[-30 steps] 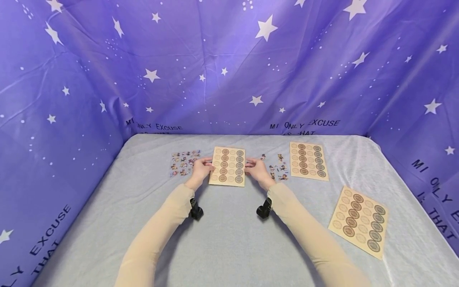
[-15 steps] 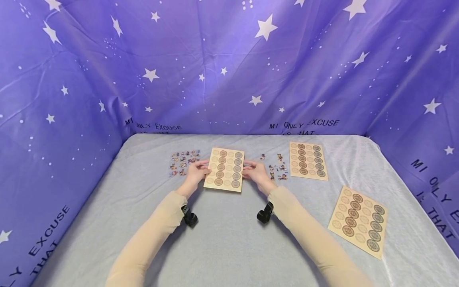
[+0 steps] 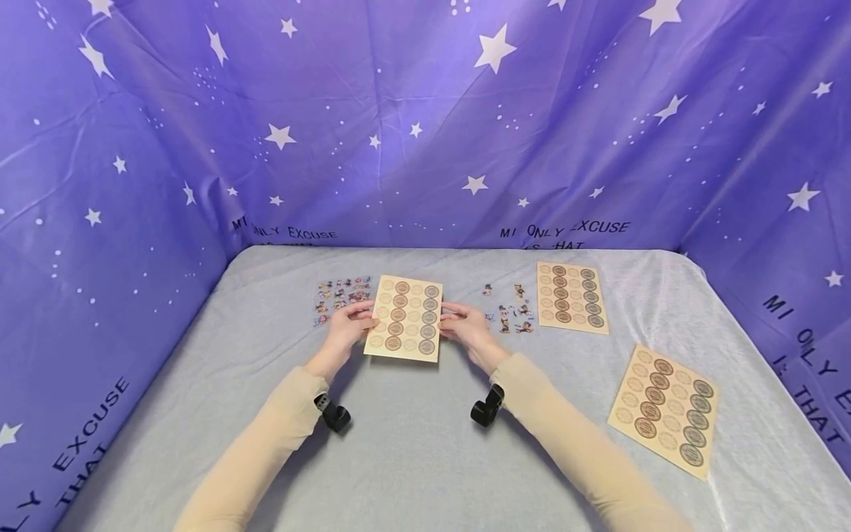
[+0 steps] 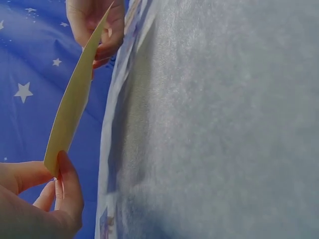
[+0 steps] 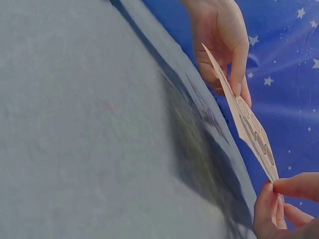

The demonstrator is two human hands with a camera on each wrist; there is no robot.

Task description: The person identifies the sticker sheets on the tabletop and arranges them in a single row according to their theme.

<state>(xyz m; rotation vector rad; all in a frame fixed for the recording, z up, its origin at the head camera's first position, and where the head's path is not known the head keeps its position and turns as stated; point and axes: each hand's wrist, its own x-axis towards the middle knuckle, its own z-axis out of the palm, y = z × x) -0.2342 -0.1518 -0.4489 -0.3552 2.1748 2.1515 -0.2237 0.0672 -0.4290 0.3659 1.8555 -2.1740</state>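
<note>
A tan sticker sheet (image 3: 405, 318) with columns of round seal prints is held up off the table between both hands. My left hand (image 3: 347, 329) pinches its left edge between thumb and fingers, seen closely in the left wrist view, where the sheet (image 4: 75, 104) bows slightly. The right edge is pinched by my right hand (image 3: 468, 330); in the right wrist view the thumb and fingers (image 5: 294, 186) meet on that edge. Its shadow falls on the cloth below. Partly behind the left hand lies a clear sheet of small cartoon stickers (image 3: 326, 303).
Another clear cartoon sticker sheet (image 3: 515, 310) lies right of the right hand. Two more tan seal sheets lie farther right, one at the back (image 3: 572, 298) and one nearer the front (image 3: 665, 411). Grey cloth (image 3: 399, 458) covers the table; a purple star curtain (image 3: 425, 111) encloses it.
Both hands have carried the tan sticker sheet leftward and a little toward me, lifting it. More of the right-hand cartoon sheet shows now. The other sheets have stayed put.
</note>
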